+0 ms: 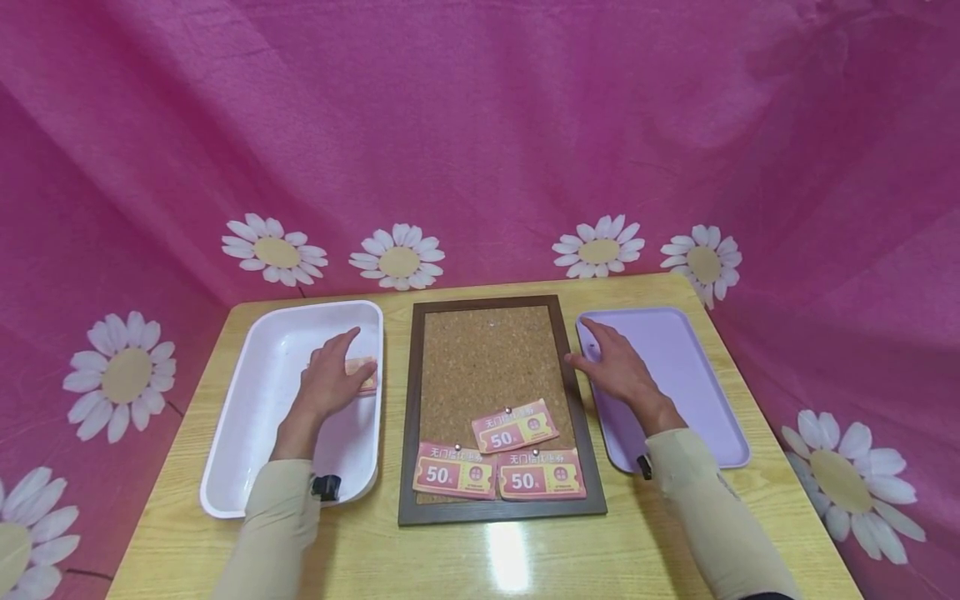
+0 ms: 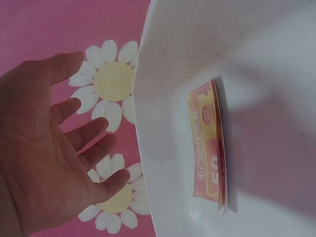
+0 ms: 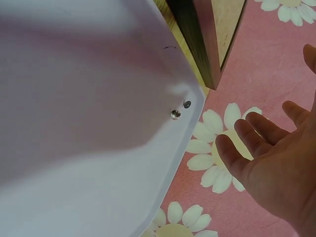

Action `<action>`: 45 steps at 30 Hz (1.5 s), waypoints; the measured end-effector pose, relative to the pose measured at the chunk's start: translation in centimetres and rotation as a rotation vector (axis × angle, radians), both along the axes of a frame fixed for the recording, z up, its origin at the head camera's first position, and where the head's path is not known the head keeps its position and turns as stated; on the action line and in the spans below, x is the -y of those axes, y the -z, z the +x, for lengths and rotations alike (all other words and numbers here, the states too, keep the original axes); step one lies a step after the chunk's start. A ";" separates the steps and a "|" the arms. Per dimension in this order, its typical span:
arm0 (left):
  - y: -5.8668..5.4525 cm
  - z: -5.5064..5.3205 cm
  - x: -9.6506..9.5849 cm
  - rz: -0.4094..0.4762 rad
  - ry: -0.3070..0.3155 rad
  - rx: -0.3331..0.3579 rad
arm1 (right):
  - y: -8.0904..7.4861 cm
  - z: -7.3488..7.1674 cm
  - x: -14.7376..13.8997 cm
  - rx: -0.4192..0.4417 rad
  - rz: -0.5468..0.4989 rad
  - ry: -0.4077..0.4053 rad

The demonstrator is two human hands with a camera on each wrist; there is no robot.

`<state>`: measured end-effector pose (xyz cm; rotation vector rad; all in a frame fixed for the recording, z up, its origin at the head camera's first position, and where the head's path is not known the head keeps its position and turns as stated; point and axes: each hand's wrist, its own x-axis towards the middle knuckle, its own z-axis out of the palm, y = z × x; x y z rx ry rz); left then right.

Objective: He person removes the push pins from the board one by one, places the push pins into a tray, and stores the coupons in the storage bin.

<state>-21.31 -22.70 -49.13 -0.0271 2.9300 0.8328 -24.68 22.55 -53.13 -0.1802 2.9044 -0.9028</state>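
Note:
My left hand hovers above the white basin, fingers spread and holding nothing. Below it, partly hidden in the head view, is a small stack of pink and yellow coupons marked 50. Over the left side of the purple tray is my right hand, its fingers apart and nothing in them. Two shiny metal tacks, a nearer tack and a darker tack, lie in a corner of that tray. Between the hands lies a framed corkboard.
Three coupons are on the corkboard's lower part: an upper coupon, a left coupon and a right coupon, each with a tack at its top. The wooden table meets a pink flowered cloth behind.

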 end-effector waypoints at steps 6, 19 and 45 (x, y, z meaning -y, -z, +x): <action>0.1 0.1 -0.4 0.059 0.027 -0.029 | -0.2 0.4 0.2 -0.004 -0.020 -0.006; 0.3 0.4 -2.0 0.138 0.027 0.003 | -0.5 1.5 0.9 0.015 -0.071 0.007; 0.8 1.6 -6.1 0.207 0.094 0.009 | 0.9 3.6 4.2 0.062 -0.126 -0.026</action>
